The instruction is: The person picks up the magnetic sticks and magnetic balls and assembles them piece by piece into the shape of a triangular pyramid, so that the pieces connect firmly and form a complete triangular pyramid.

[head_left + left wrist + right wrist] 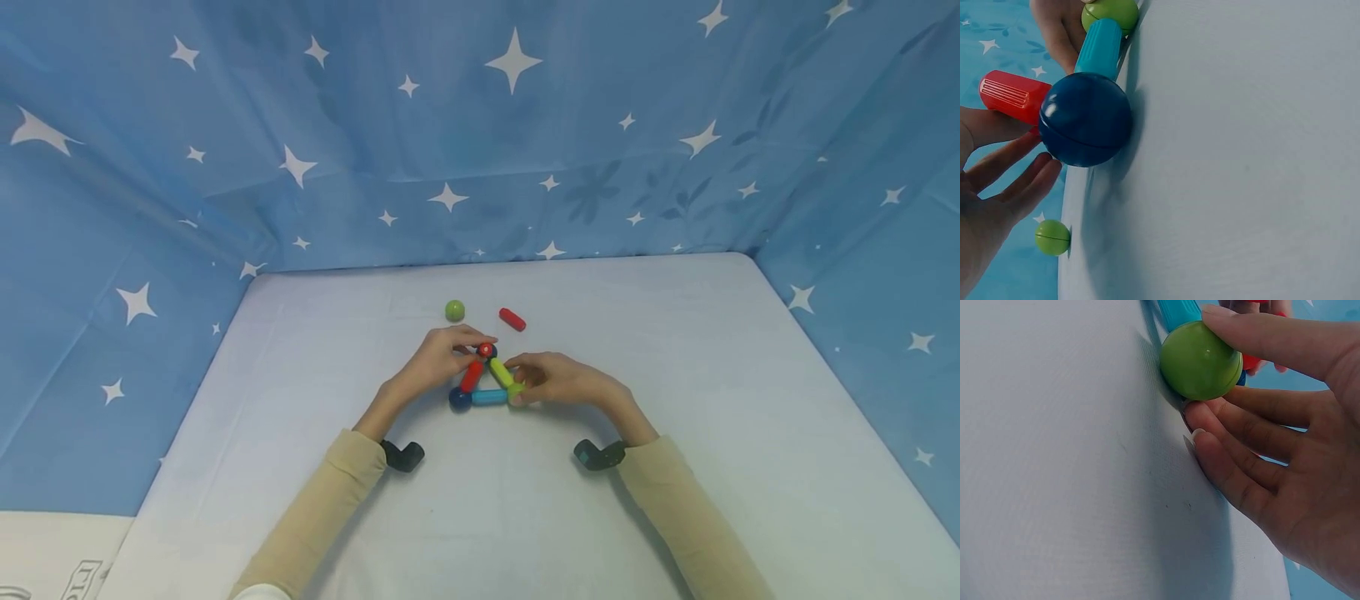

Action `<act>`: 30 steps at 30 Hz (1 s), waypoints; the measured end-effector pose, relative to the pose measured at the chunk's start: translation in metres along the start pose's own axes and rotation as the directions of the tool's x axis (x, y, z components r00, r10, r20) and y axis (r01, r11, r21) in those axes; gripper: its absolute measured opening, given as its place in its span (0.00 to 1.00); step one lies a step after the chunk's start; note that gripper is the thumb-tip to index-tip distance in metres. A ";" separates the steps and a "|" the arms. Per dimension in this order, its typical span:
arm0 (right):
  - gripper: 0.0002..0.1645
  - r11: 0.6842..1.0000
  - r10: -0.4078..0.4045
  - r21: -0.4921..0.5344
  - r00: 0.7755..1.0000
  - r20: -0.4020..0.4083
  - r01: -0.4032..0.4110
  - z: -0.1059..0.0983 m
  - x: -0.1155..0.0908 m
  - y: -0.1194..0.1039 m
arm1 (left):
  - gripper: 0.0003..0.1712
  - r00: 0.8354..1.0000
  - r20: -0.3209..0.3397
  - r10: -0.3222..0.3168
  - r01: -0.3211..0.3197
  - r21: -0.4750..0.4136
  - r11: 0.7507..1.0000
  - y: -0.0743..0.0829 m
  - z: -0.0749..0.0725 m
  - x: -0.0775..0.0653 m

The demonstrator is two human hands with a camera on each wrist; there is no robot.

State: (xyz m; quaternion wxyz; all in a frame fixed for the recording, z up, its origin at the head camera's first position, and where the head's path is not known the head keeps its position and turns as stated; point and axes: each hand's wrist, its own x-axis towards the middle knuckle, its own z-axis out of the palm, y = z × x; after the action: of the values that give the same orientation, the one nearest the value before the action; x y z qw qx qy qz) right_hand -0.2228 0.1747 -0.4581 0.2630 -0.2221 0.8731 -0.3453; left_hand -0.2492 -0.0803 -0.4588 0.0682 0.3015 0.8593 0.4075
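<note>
A triangle of rods and balls lies on the table: a red rod (pixel 472 377), a light blue rod (pixel 490 397) and a lime rod (pixel 501 372). Dark blue balls sit at its far corner and its near left corner (pixel 461 399). A green ball (pixel 1200 361) forms the near right corner. My left hand (pixel 445 358) pinches an upright red rod (pixel 1013 95) at the far corner; its end faces up in the head view. With thumb and fingers, my right hand (pixel 561 377) holds the green corner ball.
Behind the triangle lie a loose green ball (pixel 454 311) and a loose red rod (pixel 512 319). The white-covered table (pixel 480 517) is bordered by a blue star-patterned curtain (pixel 480 125). Dark wrist devices sit near both sleeves.
</note>
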 end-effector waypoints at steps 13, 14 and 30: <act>0.39 1.000 -0.001 -0.008 1.000 -0.002 0.001 0.002 0.000 0.001 | 0.17 0.985 -0.107 -0.133 0.124 -0.089 0.988 -0.005 0.007 -0.035; 0.39 1.000 0.002 -0.009 1.000 -0.004 -0.002 0.002 0.000 0.001 | 0.17 0.982 -0.114 -0.153 0.141 -0.105 0.984 -0.005 0.007 -0.040; 0.29 0.999 0.005 0.034 0.998 -0.055 -0.003 -0.001 -0.002 -0.002 | 0.15 0.957 -0.095 -0.275 0.237 -0.293 0.926 -0.013 0.016 -0.075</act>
State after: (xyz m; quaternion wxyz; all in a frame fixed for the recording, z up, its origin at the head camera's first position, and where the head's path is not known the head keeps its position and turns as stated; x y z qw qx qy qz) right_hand -0.2214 0.1754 -0.4554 0.2433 -0.2065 0.8744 -0.3654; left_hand -0.1886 -0.1188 -0.4885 0.1045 0.1458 0.8281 0.5311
